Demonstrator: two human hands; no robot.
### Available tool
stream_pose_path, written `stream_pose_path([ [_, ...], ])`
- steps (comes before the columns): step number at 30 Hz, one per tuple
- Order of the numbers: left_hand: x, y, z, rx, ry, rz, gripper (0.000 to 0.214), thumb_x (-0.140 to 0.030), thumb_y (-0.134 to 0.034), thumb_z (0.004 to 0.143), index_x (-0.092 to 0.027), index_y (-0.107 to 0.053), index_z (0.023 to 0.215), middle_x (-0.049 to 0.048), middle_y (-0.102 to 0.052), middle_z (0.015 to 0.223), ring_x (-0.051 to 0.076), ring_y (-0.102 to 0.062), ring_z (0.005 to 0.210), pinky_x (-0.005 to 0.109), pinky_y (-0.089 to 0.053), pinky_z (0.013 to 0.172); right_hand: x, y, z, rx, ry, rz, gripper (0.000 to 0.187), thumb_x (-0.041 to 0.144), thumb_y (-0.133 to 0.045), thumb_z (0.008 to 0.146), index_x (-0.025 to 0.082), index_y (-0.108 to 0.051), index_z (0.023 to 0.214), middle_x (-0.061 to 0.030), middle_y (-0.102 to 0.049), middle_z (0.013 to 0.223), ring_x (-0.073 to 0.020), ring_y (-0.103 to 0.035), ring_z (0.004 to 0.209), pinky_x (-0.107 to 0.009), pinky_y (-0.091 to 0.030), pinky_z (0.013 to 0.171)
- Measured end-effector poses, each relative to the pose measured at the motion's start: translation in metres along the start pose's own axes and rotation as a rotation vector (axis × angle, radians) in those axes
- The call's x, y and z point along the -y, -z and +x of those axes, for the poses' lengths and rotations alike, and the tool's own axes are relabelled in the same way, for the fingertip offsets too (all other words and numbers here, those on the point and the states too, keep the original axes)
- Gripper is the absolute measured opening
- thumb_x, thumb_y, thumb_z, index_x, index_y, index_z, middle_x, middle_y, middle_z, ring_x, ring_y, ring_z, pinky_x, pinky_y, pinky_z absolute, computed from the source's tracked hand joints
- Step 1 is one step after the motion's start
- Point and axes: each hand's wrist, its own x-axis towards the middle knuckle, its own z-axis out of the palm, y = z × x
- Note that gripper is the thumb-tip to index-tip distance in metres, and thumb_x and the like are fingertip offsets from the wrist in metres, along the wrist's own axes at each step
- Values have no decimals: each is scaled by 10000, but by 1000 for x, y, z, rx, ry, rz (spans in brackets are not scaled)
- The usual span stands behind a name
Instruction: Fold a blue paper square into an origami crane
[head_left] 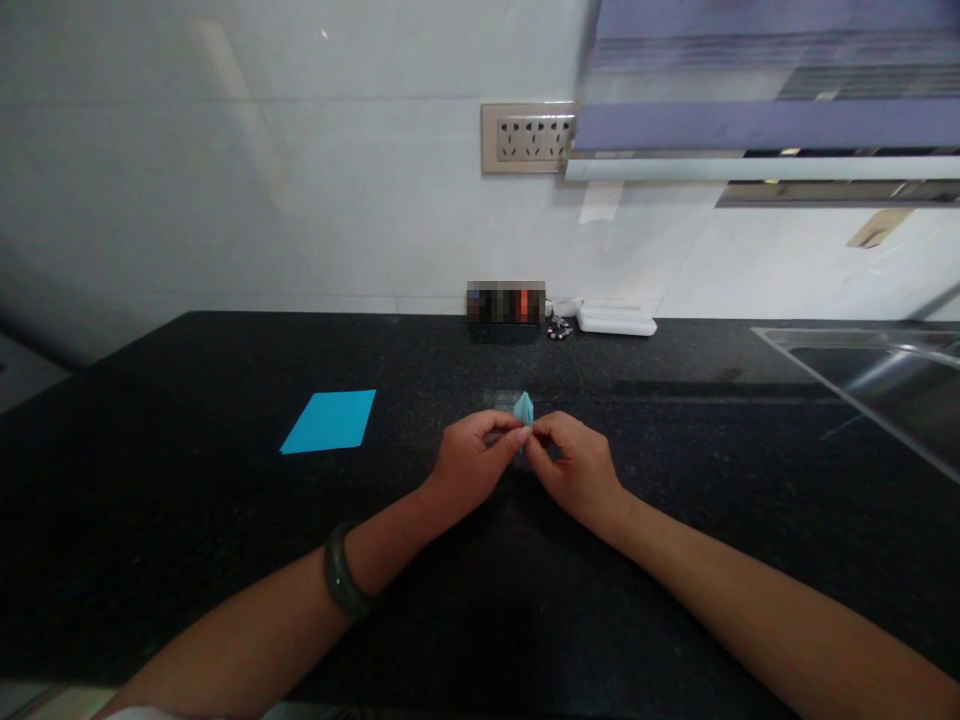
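1. The folded light-blue paper [524, 407] sits between the fingertips of my left hand [469, 458] and right hand [579, 462].
2. The sink [840, 395] is well off to my right, partly out of view.
3. My left thumb and fingers pinch the paper.
4. My right ones pinch it too, narrowly closed.

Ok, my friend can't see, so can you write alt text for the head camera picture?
A person's left hand and right hand pinch a small folded blue paper over a black counter. A flat blue sheet lies to the left, and a pale wall with a socket panel stands behind.
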Motion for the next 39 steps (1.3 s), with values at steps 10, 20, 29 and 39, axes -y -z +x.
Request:
stream_pose_path([
  [10,4,0,3,-17,139,-192,250,-353,-608,655,-142,-550,774,28,-617,716,128,-586,645,251,-475,600,2,0,-2,9,92,45,177,190,-408,803,182,-583,772,-36,-592,699,-132,-538,659,-263,-404,624],
  [20,-1,2,6,23,122,-190,217,-347,-516,736,-134,-550,715,-2,-558,624,92,-511,563,209,-414,526,4,0,-2,-36,78,163,107,209,-457,792,198,-561,812,-14,-548,673,-125,-505,641,-266,-404,615],
  [29,-4,7,7,-70,-39,56,193,-300,-499,746,-144,-591,678,22,-565,708,116,-525,675,233,-423,616,4,-5,-1,-35,-181,362,89,256,-488,768,179,-529,785,-4,-524,657,-107,-495,577,-232,-406,541],
  [39,4,2,6,-32,58,-90,189,-296,-545,713,-137,-613,791,46,-629,755,139,-573,692,248,-454,629,1,-6,1,-20,-222,423,131,265,-476,783,176,-569,757,-18,-548,685,-116,-506,619,-239,-401,566],
])
